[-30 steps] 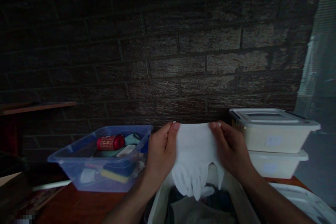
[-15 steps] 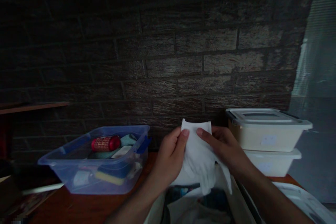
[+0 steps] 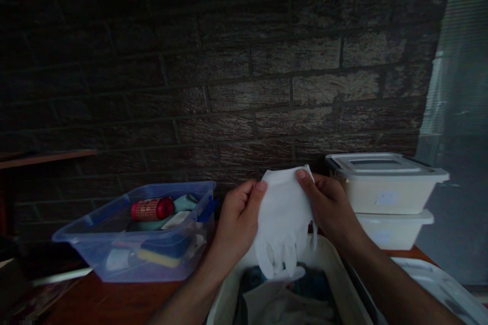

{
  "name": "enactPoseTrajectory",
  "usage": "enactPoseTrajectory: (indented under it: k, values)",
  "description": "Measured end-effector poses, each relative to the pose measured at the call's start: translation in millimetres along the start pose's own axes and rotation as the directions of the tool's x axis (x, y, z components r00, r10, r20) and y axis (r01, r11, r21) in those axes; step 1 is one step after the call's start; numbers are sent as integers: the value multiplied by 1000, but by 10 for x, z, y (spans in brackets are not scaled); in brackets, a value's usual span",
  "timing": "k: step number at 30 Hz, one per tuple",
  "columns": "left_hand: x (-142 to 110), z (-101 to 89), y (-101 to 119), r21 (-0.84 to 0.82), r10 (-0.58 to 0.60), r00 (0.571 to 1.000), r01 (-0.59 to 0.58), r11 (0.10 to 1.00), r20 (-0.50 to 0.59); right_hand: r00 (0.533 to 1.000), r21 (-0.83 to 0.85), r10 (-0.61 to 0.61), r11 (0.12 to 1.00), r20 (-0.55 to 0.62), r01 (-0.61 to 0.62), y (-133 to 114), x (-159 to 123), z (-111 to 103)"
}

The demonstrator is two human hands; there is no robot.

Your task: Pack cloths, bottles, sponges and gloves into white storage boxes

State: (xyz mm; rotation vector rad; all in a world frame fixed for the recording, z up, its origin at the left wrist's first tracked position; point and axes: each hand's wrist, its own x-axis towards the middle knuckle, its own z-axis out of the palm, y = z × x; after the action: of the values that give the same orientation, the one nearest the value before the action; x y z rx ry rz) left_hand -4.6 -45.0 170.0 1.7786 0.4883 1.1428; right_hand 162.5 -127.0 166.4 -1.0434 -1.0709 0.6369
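Note:
A white fabric glove [image 3: 284, 208] hangs fingers down between my two hands, its cuff at the top. My left hand [image 3: 241, 213] pinches the left edge of the cuff, thumb on the near side. At the cuff's right corner, my right hand [image 3: 328, 203] grips with its thumb in front and its fingers behind. Below the glove stands an uncovered white bin [image 3: 224, 292]. Inside it lie more pale cloth pieces [image 3: 282, 299], which look like gloves, and some dark items I cannot make out.
A clear blue-tinted bin [image 3: 125, 259] on the left holds a red can [image 3: 152, 208], cloths and a sponge [image 3: 159, 258]. Two lidded white bins [image 3: 396, 193] are stacked at right. A loose lid [image 3: 438, 284] lies in front of them. A dark brick wall [image 3: 244, 86] rises behind.
My hands have moved apart along the cuff, spreading the glove wider and flatter. Its fingers now hang more distinctly, and more of the bin below shows.

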Motion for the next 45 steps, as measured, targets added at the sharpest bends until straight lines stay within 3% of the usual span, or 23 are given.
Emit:
enactPoseTrajectory:
  k: [4,7,9,11,14,16,22,31,37,45]
  values:
    - [-45,98,45,-144,-72,988,92,985,139,1000,-70,7,998,-5,-7,21,-18,104]
    - [-51,132,47,-210,-119,964,170,963,236,994,5,88,996,-69,-88,-22,-29,129]
    - [-31,133,15,-200,-91,974,133,971,208,981,109,181,979,-67,-173,-49,-35,120]
    - [-1,120,-28,-140,-15,993,31,990,116,967,142,252,957,25,-253,-46,-38,102]
    - [34,89,-76,-39,111,994,-111,993,8,945,118,240,955,222,-271,25,-26,83]
    - [30,73,-89,16,155,987,-154,988,-35,943,129,190,964,272,-232,96,-11,88]
    - [-50,82,-107,96,-3,1000,1,995,25,983,194,154,966,95,-170,189,3,178]
    - [36,-74,-15,-65,-55,998,57,996,33,983,129,156,977,101,-168,118,-2,119]
    - [41,22,-81,-180,-54,983,87,980,177,980,98,196,975,44,-200,66,-1,105]
    - [90,-139,-69,-94,19,999,-24,995,-49,957,68,247,963,153,-259,34,6,12]
